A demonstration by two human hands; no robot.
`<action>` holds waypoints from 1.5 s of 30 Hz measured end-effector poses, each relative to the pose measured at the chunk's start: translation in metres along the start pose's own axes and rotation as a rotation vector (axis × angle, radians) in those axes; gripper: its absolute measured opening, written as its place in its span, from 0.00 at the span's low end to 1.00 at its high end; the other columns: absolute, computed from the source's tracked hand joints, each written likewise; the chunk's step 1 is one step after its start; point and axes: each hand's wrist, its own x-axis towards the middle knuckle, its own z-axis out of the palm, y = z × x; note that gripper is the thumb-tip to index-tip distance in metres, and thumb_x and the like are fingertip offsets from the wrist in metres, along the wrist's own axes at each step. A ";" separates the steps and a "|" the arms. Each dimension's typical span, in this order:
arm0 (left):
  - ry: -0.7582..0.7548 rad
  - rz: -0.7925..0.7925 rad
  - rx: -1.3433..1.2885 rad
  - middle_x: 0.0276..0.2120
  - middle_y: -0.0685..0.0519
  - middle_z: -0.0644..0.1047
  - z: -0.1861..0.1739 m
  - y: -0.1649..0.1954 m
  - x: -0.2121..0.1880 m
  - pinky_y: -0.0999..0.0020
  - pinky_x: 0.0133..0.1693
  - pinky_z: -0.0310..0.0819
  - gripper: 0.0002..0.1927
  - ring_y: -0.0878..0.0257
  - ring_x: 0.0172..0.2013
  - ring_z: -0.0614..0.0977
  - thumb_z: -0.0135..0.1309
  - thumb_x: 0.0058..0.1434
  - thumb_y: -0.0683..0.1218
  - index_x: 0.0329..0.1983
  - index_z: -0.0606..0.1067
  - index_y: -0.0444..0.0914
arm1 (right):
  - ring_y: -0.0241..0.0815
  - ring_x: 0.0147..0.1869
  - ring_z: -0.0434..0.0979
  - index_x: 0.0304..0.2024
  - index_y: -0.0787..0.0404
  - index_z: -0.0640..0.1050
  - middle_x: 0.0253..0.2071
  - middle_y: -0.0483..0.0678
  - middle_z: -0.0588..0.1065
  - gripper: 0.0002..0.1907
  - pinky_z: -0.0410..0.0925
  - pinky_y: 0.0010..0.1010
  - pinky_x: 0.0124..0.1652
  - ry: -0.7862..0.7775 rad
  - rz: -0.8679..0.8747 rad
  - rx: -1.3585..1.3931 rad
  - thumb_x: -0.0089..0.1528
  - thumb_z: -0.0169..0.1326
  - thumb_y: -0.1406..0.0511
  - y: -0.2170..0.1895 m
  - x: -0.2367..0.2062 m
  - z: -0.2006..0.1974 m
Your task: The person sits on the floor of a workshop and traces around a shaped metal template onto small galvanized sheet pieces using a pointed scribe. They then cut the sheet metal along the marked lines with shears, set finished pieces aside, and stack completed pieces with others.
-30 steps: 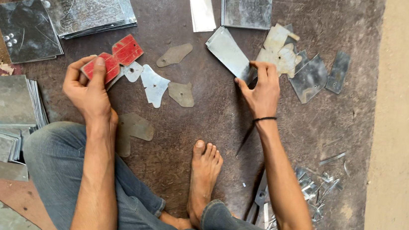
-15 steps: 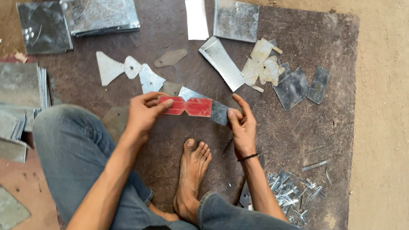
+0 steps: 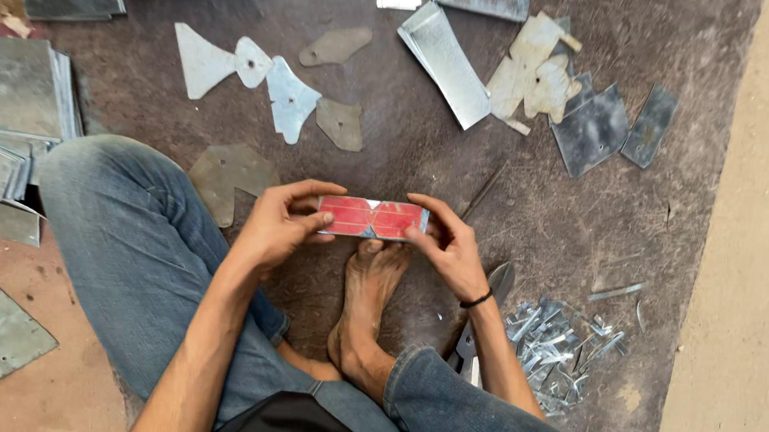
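Above the bare foot [image 3: 368,285] | red strip [image 3: 371,218], flat, level | left hand [image 3: 278,225], right hand [image 3: 449,249] grip its ends | now nearer the lap

A flat red rectangular metal piece [image 3: 371,218] sits between the left hand [image 3: 278,227] and right hand [image 3: 453,249], above a bare foot [image 3: 368,290]. A heap of silvery metal offcuts [image 3: 560,341] lies toward the dark floor mat's [image 3: 409,153] right edge; grey sheet-metal stacks [image 3: 0,113] lie at its left edge.

Single head view: looks steeply down from directly above bare foot [image 3: 366,308], near, onto dark floor mat [image 3: 590,226] beyond.
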 end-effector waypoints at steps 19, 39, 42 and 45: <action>0.024 -0.054 -0.046 0.44 0.44 0.83 0.005 0.006 -0.003 0.70 0.40 0.85 0.20 0.61 0.41 0.86 0.58 0.60 0.33 0.56 0.78 0.33 | 0.28 0.37 0.81 0.59 0.61 0.78 0.40 0.45 0.81 0.32 0.76 0.21 0.37 -0.068 -0.143 -0.193 0.52 0.73 0.68 0.006 0.005 -0.018; 0.035 -0.049 -0.048 0.43 0.45 0.84 0.001 -0.001 0.000 0.71 0.38 0.85 0.19 0.61 0.41 0.86 0.57 0.60 0.33 0.56 0.78 0.34 | 0.28 0.38 0.80 0.58 0.61 0.80 0.40 0.44 0.79 0.29 0.76 0.21 0.37 -0.048 -0.155 -0.223 0.53 0.70 0.71 0.006 0.004 -0.014; 0.042 -0.041 -0.055 0.43 0.46 0.84 0.001 -0.005 0.001 0.72 0.38 0.85 0.19 0.62 0.40 0.86 0.57 0.60 0.32 0.55 0.79 0.33 | 0.27 0.36 0.79 0.56 0.61 0.81 0.37 0.44 0.79 0.28 0.74 0.20 0.36 -0.030 -0.155 -0.249 0.53 0.71 0.71 0.006 0.004 -0.013; 0.061 -0.029 -0.056 0.41 0.46 0.84 0.002 -0.006 0.004 0.72 0.37 0.85 0.19 0.62 0.39 0.86 0.57 0.60 0.32 0.55 0.79 0.33 | 0.27 0.36 0.78 0.56 0.61 0.81 0.36 0.43 0.79 0.28 0.74 0.21 0.36 -0.021 -0.157 -0.267 0.52 0.71 0.70 0.006 0.006 -0.012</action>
